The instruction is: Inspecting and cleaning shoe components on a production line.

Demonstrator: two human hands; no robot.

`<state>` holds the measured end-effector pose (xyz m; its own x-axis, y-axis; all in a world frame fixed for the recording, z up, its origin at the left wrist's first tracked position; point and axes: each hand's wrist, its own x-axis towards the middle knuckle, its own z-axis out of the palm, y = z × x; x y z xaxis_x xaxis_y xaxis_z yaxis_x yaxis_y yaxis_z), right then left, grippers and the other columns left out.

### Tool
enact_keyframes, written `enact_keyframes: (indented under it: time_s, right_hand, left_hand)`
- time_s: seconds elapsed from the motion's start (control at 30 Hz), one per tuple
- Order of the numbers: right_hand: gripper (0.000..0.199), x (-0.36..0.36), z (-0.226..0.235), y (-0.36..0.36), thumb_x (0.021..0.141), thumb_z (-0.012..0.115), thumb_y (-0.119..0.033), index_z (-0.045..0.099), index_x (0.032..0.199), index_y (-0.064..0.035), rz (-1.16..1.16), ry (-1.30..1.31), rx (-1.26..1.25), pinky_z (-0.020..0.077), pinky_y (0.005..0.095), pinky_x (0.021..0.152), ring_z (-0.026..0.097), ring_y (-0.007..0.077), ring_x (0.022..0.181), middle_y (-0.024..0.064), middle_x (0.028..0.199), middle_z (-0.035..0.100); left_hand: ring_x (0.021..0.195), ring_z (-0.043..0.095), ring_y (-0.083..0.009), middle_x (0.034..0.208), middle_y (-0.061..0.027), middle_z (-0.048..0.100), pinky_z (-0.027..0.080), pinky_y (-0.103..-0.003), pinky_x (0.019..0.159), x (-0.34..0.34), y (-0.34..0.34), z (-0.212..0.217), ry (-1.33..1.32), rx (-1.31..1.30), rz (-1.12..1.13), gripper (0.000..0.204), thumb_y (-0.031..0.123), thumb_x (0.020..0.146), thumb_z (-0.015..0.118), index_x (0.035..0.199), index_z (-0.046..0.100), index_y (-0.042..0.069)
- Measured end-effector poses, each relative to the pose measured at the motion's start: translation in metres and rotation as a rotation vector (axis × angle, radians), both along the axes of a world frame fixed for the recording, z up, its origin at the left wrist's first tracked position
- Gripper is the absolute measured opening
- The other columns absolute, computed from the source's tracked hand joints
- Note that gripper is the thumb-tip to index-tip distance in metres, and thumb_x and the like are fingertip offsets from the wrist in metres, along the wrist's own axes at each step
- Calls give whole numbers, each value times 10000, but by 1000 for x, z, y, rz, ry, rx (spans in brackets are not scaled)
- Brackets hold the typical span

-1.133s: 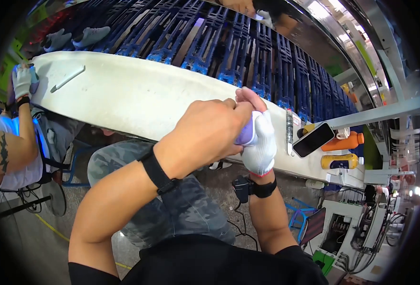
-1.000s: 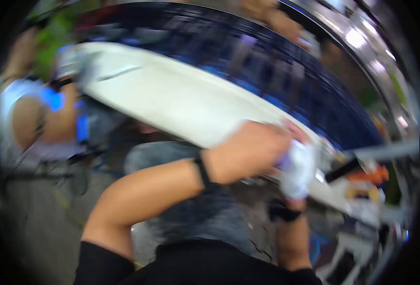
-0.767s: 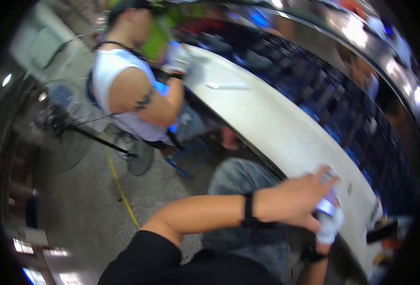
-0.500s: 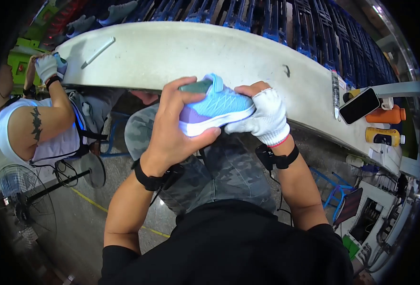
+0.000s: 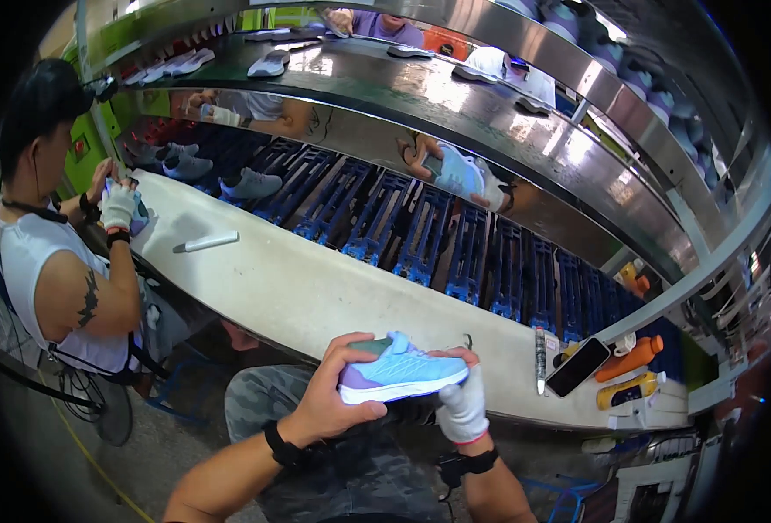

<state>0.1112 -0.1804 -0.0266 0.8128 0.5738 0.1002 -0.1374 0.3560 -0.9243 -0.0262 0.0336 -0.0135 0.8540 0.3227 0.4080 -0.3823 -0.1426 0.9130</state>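
A light blue sneaker (image 5: 412,370) with a purple heel, a white sole and a dark green lining is held just off the near edge of the white bench, its toe to the right. My bare left hand (image 5: 333,392) wraps the heel end, fingers at the collar and thumb along the sole. At the toe, my right hand (image 5: 464,405), in a white fingerless-tipped knit glove, grips with bare fingertips over the top. The sole's underside is hidden from me.
On the bench (image 5: 316,279) lie a white marker (image 5: 207,242), a pen (image 5: 540,362), a phone (image 5: 577,366), an orange bottle (image 5: 630,359) and a yellow bottle (image 5: 631,390). Blue racks (image 5: 416,244) and a conveyor (image 5: 385,74) carrying shoe parts run behind. A co-worker (image 5: 71,261) sits left.
My view has tilted up and turned, bringing the conveyor and more people into sight. The sneaker stays in both hands and sits lower in the picture, its sole more level.
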Motion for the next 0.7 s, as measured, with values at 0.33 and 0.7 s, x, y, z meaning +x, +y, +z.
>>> enact_keyframes:
  time_s: [0.33, 0.7]
  right_hand:
    - [633, 172, 302, 40, 886, 825, -26, 506, 1430, -87, -908, -1484, -37, 432, 441, 1204, 565, 277, 1358, 143, 1492, 554]
    - [727, 410, 483, 166, 1042, 560, -649, 456, 1642, -253, -1102, -1627, -812, 423, 518, 1197, 518, 501, 1447, 298, 1548, 553]
  left_hand:
    - [1297, 605, -446, 1387, -226, 628, 473, -518, 1162, 15, 197, -15, 467, 725, 334, 582, 273, 860, 822, 1349, 633, 20]
    - [1551, 420, -368, 1601, -181, 538, 272, -510, 1316, 16, 210, -40, 541, 1004, 359, 656, 469, 884, 729, 1425, 674, 101]
